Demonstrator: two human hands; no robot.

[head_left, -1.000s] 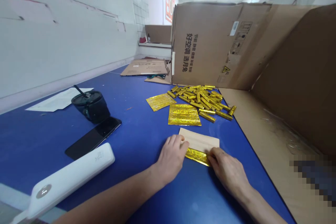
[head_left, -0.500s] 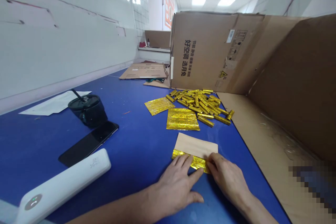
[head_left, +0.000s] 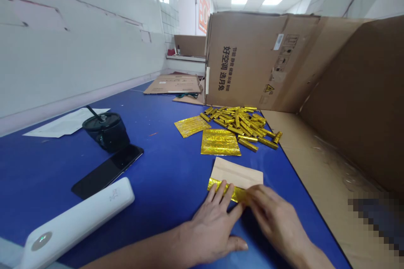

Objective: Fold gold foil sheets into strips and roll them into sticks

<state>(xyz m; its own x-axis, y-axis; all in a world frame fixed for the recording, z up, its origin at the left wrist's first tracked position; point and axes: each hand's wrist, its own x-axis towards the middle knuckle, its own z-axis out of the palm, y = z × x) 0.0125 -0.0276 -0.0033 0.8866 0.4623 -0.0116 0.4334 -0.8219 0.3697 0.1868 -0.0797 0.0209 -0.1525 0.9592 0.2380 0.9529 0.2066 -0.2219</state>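
A sheet of paper, tan on its back (head_left: 237, 172), lies on the blue table (head_left: 164, 164) with its near edge rolled over into a gold foil strip (head_left: 235, 193). My left hand (head_left: 214, 227) lies flat, fingers stretched out, fingertips pressing the left part of that gold roll. My right hand (head_left: 274, 220) has its fingers bent over the right end of the roll. Beyond the sheet lie two flat gold foil sheets (head_left: 220, 142) (head_left: 192, 125) and a heap of several finished gold rolls (head_left: 243, 124).
A black lidded cup with a straw (head_left: 106, 130), a black phone (head_left: 107, 171) and a white oblong device (head_left: 78, 222) sit at the left. White paper (head_left: 66, 122) lies by the wall. A big open cardboard box (head_left: 284, 67) fills the right and back; flat cardboard (head_left: 175, 83) lies farther off.
My left hand slid from the sheet's left corner to lie flat on the gold roll. The roll has advanced slightly up the tan sheet. My right hand stayed on the roll's right end.
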